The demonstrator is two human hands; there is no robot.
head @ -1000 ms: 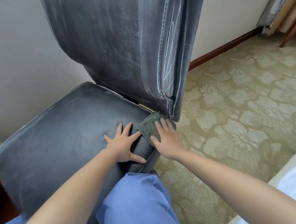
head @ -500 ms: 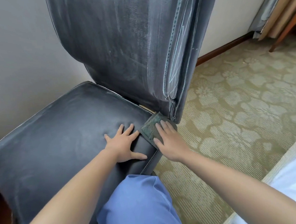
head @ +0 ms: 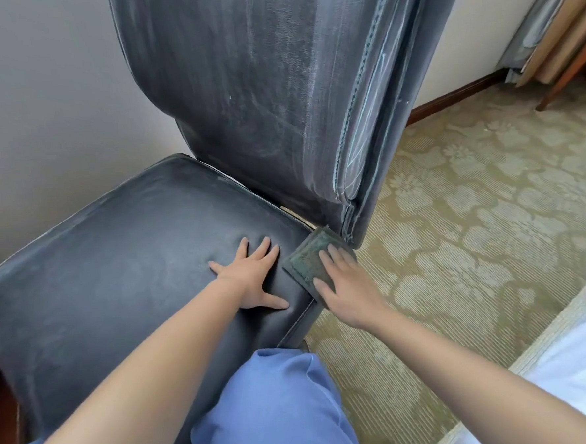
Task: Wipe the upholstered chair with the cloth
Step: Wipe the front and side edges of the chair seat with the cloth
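The upholstered chair (head: 126,266) is dark grey and dusty, with a tall backrest (head: 260,97) rising at the centre. A folded green cloth (head: 309,258) lies on the seat's right rear corner, at the foot of the backrest. My right hand (head: 348,287) presses flat on the cloth, fingers spread over its near half. My left hand (head: 254,279) rests flat on the seat cushion just left of the cloth, fingers apart, holding nothing.
A plain wall stands behind and left of the chair. Patterned green carpet (head: 473,228) covers the floor to the right. My knee in blue trousers (head: 272,405) touches the seat's front. A white sheet (head: 574,359) lies at the lower right; wooden furniture legs (head: 567,71) stand far right.
The view has shifted slightly left and closer. My right hand has slid the cloth a little along the seat's right edge; my left hand has stayed put.
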